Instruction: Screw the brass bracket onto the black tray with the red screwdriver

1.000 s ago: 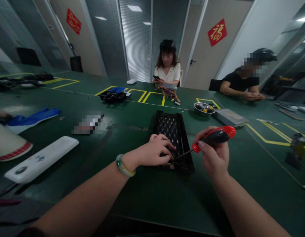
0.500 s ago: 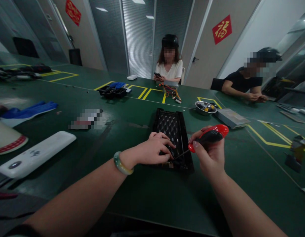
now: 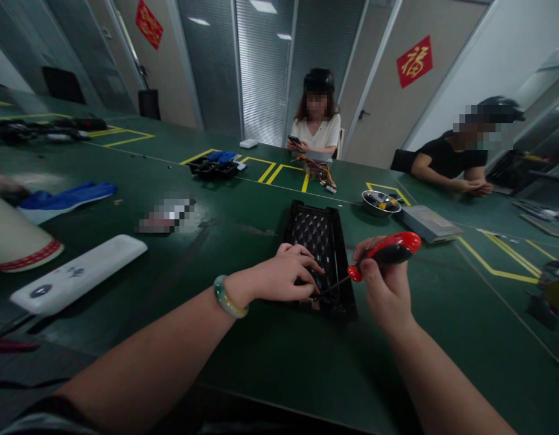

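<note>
Screwdriver [image 3: 354,273] gripped in the right hand [image 3: 390,296], right of center, slants its thin shaft [image 3: 336,284] toward the near end of a black tray-like casing [image 3: 313,232], which lies on the green table [image 3: 243,356] at the middle of the frame. The left hand [image 3: 284,278] rests on the casing from the left, fingers bent and parted; whether thumb and forefinger pinch anything at the shaft's tip cannot be told. The casing looks like light, stiff plastic, apt to skid under sideways pressure and perhaps brittle at its thin walls; its raised long sides appear the surest hold. The bulbous red-and-black handle [image 3: 397,246] looks firm and glossy, best wrapped at its thick middle.
</note>
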Action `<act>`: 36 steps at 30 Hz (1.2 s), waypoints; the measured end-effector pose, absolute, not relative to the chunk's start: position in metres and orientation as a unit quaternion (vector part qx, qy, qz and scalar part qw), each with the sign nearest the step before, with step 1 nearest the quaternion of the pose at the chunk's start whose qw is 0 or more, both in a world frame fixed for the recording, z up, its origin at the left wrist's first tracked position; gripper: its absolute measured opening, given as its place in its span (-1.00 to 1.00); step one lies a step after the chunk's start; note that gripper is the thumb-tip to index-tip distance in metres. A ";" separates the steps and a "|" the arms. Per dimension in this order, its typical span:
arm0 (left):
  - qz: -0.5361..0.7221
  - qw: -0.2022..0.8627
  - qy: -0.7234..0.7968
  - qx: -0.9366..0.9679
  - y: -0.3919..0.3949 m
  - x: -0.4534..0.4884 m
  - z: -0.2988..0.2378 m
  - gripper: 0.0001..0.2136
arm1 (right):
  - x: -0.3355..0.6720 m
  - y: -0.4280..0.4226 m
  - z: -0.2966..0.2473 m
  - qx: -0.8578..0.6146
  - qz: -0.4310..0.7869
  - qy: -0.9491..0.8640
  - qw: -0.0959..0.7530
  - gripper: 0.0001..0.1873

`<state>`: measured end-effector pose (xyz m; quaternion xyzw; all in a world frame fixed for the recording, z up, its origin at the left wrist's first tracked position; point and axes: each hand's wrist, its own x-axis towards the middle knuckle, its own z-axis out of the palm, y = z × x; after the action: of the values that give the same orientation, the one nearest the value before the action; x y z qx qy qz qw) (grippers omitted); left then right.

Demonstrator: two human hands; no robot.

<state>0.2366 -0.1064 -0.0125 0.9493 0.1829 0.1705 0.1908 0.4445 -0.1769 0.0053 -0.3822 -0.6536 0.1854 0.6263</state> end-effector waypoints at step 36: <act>0.165 0.177 0.199 0.950 -0.102 0.231 -0.015 -0.80 | 0.447 -0.184 -0.011 -0.542 0.171 -0.512 0.644 -0.78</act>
<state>0.2306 -0.1022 -0.0155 0.9496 0.1987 0.1650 0.1774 0.4465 -0.1845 -0.0110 -0.5423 -0.5117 0.1712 0.6441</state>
